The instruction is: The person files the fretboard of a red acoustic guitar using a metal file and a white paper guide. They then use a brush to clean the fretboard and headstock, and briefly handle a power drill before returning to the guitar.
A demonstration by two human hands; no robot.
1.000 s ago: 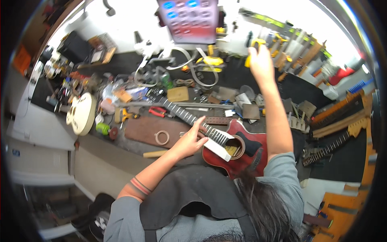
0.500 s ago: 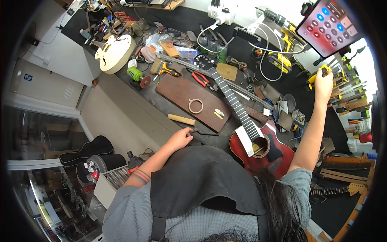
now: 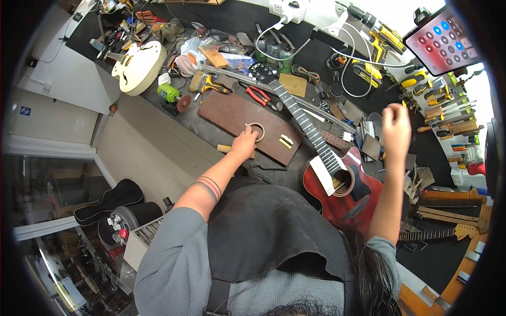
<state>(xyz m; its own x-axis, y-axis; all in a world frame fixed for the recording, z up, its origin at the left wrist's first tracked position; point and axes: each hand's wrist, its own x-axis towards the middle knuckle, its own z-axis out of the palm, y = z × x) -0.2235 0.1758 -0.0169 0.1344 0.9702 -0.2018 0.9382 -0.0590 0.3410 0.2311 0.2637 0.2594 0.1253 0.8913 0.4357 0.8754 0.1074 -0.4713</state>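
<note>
My left hand reaches over the dark brown board, its fingers closed on the near left rim of a tan ring that looks like a roll of tape. Under that hand lies a pale wooden stick, partly covered. A small cream-and-black piece rests on the board to the right. My right hand is raised above the right side of the bench; its curled fingers are smeared by motion and nothing shows in them. A red acoustic guitar lies in front of me, its neck pointing away.
Red pliers, a brush and a green rotary tool lie beyond the board. A cream guitar body stands far left. Yellow-handled tools hang in a rack at right, below a phone. A black cable lies nearby.
My left hand has moved from the bench edge forward onto the tape roll. My right hand has left the yellow-handled tool at the rack and drawn back left and nearer.
</note>
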